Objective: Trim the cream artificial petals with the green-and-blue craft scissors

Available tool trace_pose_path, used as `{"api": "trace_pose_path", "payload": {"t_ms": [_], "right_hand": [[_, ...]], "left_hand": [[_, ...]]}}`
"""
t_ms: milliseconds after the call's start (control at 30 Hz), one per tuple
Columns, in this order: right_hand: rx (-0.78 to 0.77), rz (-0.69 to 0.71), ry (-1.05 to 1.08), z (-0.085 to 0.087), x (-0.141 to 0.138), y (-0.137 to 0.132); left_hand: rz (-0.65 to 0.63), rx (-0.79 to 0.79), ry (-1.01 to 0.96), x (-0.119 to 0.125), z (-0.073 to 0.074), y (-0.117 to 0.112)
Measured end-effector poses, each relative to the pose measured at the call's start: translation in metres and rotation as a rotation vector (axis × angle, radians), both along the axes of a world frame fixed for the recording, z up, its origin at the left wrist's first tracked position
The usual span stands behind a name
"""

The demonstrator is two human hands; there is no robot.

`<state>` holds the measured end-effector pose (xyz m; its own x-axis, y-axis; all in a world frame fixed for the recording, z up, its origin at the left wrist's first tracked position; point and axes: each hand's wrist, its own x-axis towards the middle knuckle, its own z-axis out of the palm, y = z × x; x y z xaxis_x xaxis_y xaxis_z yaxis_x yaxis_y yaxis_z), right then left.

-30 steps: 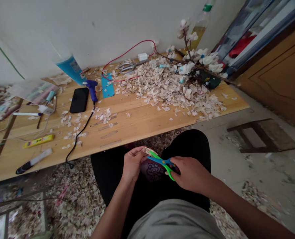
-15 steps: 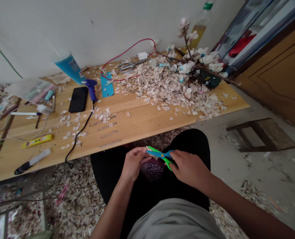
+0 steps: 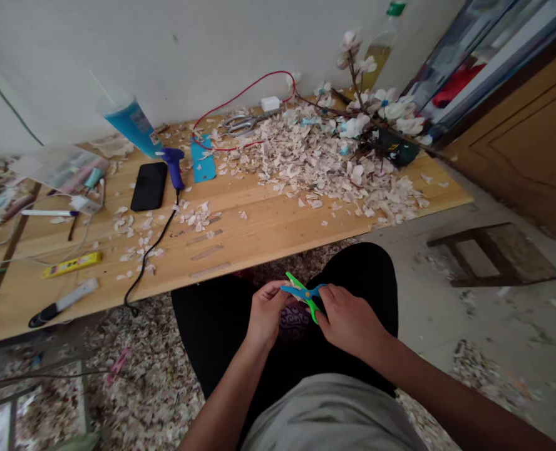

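Note:
Over my lap, my right hand grips green-and-blue scissors whose blades stand apart and point left. My left hand is closed, pinching a small pale scrap between the blades; the scrap is mostly hidden by my fingers. Both hands hover above my black trousers, just in front of the wooden table's near edge.
A heap of pale petal cuttings covers the table's right side beside a white flower branch. A black phone, blue glue gun with black cord, metal scissors and a yellow cutter lie left. Scraps litter the floor.
Both hands have shifted slightly up and closer together. The scissors have swung more upright and their blades have opened over the scrap.

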<state>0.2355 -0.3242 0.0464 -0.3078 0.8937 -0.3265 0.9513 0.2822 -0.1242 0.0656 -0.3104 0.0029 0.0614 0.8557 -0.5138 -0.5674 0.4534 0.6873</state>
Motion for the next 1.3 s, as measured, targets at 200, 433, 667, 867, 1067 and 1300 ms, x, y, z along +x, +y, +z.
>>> {"api": "trace_pose_path", "payload": {"t_ms": [200, 433, 667, 867, 1067, 1300], "right_hand": [[0.013, -0.016, -0.018, -0.010, -0.003, 0.001], [-0.026, -0.099, 0.040, -0.016, 0.000, 0.001], [-0.225, -0.253, 0.434, -0.038, 0.012, -0.004], [-0.565, -0.425, 0.694, -0.067, 0.015, -0.001], [-0.813, -0.548, 0.622, -0.067, 0.028, 0.011], [-0.006, -0.042, 0.092, -0.116, 0.078, 0.074]], "left_hand": [[0.001, 0.040, 0.086, 0.001, -0.011, -0.001], [-0.054, 0.073, 0.196, -0.005, -0.013, 0.002], [-0.294, 0.125, 0.279, -0.016, -0.019, 0.015], [-0.664, 0.725, 1.157, -0.023, -0.043, 0.016], [-1.138, 0.473, 1.587, -0.021, -0.087, 0.052], [-1.102, 0.348, 1.487, -0.006, -0.101, 0.099]]}}
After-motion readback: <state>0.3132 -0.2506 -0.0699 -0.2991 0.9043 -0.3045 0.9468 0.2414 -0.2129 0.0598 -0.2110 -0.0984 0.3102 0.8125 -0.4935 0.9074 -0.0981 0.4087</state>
